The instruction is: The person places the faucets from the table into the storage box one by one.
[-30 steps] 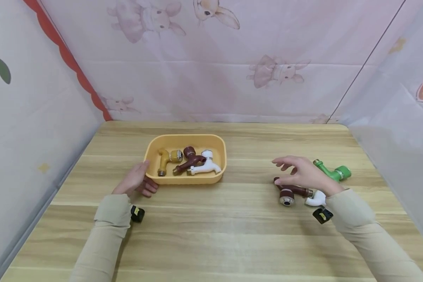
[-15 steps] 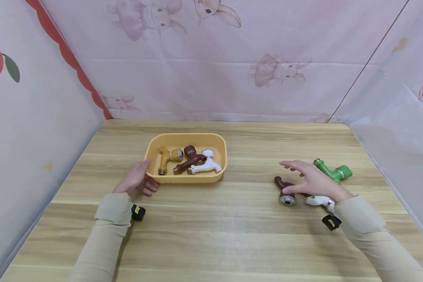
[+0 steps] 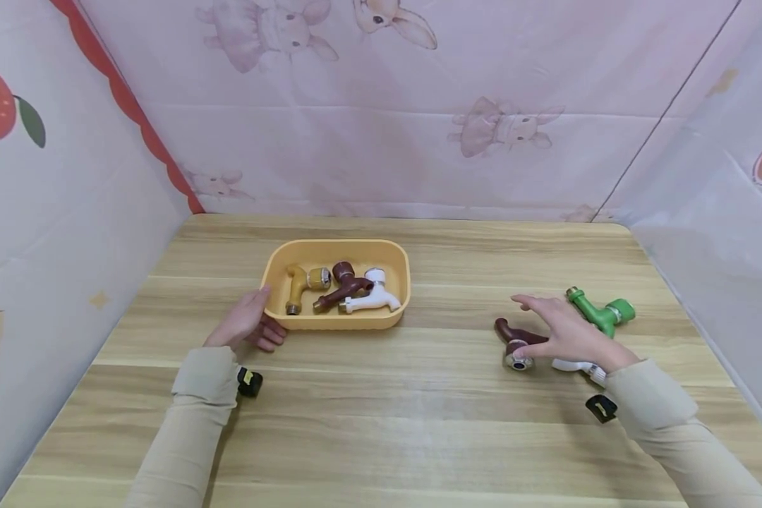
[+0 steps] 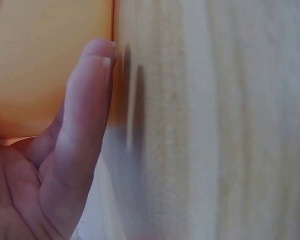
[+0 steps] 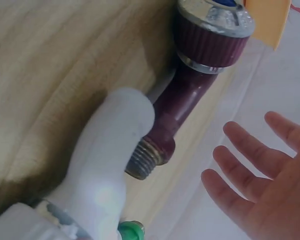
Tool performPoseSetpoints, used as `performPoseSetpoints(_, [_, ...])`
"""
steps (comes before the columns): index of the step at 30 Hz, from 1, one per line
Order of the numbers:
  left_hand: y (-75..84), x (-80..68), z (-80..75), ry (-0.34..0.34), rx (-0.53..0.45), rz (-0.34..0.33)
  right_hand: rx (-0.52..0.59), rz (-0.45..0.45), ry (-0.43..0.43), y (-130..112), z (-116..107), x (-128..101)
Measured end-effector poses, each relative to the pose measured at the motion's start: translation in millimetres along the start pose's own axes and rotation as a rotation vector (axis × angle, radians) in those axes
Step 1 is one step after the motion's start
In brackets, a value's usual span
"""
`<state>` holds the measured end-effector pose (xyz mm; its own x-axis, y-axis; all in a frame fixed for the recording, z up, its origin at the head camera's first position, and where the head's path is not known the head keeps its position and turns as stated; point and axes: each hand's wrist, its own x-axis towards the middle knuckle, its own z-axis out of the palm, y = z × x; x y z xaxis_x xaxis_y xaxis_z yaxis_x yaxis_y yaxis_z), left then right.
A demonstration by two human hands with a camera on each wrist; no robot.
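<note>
My left hand [image 3: 244, 323] rests at the left front corner of a yellow tray [image 3: 334, 323], its thumb at the rim. In the left wrist view its straight fingers [image 4: 85, 115] lie along the tray's outer wall. My right hand [image 3: 571, 335] is spread over a maroon tap [image 3: 510, 337] with a chrome-ended knob, thumb overlapping that knob in the head view. The right wrist view has the fingers [image 5: 245, 180] apart and holding nothing. Beside them lie a white tap [image 3: 568, 365], partly under the hand, and a green tap [image 3: 603, 315].
Inside the tray lie a mustard-yellow tap [image 3: 298, 286], another maroon tap [image 3: 345, 286] and another white tap [image 3: 375, 298]. The wood-grain table [image 3: 394, 409] meets a printed pink curtain [image 3: 381, 162] at the back and pale curtains at both sides.
My right hand has shifted slightly right and toward me over the maroon tap, leaving more of the tap's spout in view. The left hand and tray have stayed in place.
</note>
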<state>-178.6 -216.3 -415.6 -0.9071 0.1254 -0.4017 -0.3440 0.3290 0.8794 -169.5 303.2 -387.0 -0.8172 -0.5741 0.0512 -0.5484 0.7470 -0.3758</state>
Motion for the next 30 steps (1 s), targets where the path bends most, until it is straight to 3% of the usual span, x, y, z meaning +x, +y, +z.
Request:
performPoseSetpoints(19, [0.9, 1.8, 0.1, 0.004, 0.000, -0.007, -0.026, 0.097, -0.090, 6.5, 9.5, -6.7])
performPoseSetpoints(30, [2.4, 0.3, 0.0, 0.000, -0.004, -0.021, -0.036, 0.102, -0.119, 14.5, 21.2, -6.4])
